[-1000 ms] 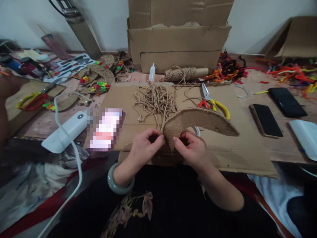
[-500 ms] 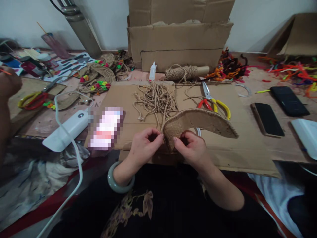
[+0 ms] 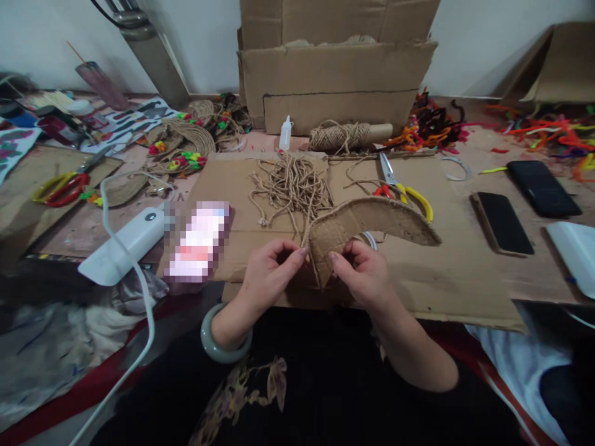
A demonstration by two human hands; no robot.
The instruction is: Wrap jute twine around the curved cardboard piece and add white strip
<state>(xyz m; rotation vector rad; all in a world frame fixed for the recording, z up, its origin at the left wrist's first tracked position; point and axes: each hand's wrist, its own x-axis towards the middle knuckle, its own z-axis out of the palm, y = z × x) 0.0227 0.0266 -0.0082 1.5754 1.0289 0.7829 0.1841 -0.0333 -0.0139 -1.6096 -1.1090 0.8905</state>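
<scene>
A curved cardboard piece [image 3: 344,226] with twine along its outer edge is held up between my hands. My right hand [image 3: 365,272] pinches its lower end, thumb on the near face. At the left edge of the piece, my left hand [image 3: 272,275] has thumb and index finger closed on the twine [image 3: 305,234], which runs up to a tangled pile of cut twine [image 3: 297,179]. Behind the curved piece lie scissors [image 3: 406,192] with red and yellow handles, partly covered by it. A cardboard sheet [image 3: 446,285] lies underneath everything here.
A twine roll [image 3: 341,136] and a small white squeeze bottle [image 3: 286,134] stand at the back. Left are a lit phone [image 3: 198,241], a white power bank [image 3: 123,244] with a cable, and more scissors [image 3: 67,186]. Two dark phones [image 3: 502,223] lie right.
The curved piece has tipped slightly, its far right tip coming down and left. My hands stay almost in place. Another person's hand at the far left has gone out of view.
</scene>
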